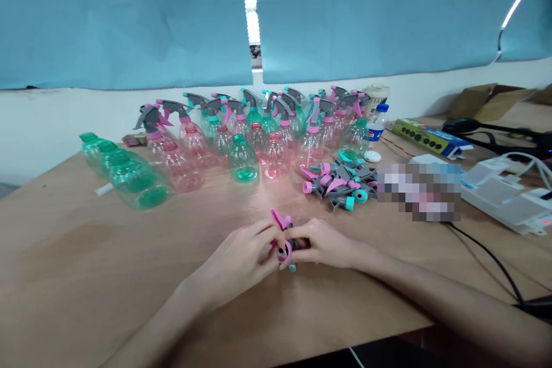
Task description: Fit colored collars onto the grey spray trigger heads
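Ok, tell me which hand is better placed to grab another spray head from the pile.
Probably the right hand: it is nearer the pile, though it and the left hand are both on one spray head.

A pink-and-grey sprayer is held between left hand and right hand. Its pink collar is partly covered
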A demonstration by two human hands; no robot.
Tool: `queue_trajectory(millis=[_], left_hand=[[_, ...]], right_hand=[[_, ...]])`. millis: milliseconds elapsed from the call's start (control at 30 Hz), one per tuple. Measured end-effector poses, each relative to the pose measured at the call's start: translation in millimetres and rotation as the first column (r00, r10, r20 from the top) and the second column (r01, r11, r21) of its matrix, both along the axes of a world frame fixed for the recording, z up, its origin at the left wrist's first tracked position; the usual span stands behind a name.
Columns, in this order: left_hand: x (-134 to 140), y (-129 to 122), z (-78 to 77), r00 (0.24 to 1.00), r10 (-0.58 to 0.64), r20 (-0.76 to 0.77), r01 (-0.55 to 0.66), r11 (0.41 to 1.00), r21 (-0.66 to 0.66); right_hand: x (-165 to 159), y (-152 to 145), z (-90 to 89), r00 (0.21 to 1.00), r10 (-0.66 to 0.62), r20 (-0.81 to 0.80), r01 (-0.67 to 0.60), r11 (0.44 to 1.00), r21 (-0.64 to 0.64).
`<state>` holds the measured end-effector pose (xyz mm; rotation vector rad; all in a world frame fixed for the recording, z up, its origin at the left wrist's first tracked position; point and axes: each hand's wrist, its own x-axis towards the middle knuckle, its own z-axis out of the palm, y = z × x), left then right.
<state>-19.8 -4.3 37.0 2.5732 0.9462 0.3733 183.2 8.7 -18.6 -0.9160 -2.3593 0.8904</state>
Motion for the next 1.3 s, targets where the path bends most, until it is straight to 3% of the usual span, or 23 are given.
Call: queue_trajectory(millis=[200, 433, 600, 767, 933, 1067, 1200, 1300], left_hand=[[-0.9, -1.3, 1.0, 1.000, 0.002, -0.025, -0.001, 1.000, 0.029], [1.7, -3.7, -9.9, 0.999, -0.001, 0.054, -0.004, 0.995, 0.097], [5.1, -5.8, -14.7, 1.000, 0.019, 0.015, -0.021, 0.986, 0.164], [4.9, -6.1, -19.6, 0.999, 0.037, 0.000, -0.037, 0.994, 0.106], [3.6, -4.5, -29.2, 0.996, 0.031, 0.080, -0.034, 0.999, 0.030], [3.0, -6.4, -31.2, 0.986, 0.014, 0.167, -0.028, 0.996, 0.081], [1.2, -9.8, -27.8, 0.939, 0.008, 0.343, -0.066, 0.985, 0.159], [-1.8, -10.5, -31.1, 0.879, 0.114, 0.463, -0.173, 0.981, 0.086]], right_hand=[[0.2, -0.5, -1.8, 1.000, 0.001, -0.008, -0.001, 1.000, -0.003], [1.9, -2.3, -3.1, 1.000, -0.013, -0.013, 0.013, 1.000, -0.025], [2.2, -3.8, -1.4, 1.000, -0.004, 0.000, 0.004, 1.000, -0.017], [3.2, -3.6, -1.2, 1.000, 0.008, 0.014, -0.007, 1.000, -0.015], [4.8, -3.6, -1.2, 0.999, 0.026, -0.030, -0.026, 1.000, 0.001], [7.2, -3.5, -0.5, 0.999, 0.036, -0.018, -0.036, 0.999, -0.007], [12.8, 0.1, -1.0, 0.998, -0.062, -0.011, 0.062, 0.998, -0.021], [16.1, 2.9, -1.6, 0.991, -0.136, 0.011, 0.136, 0.991, 0.003]])
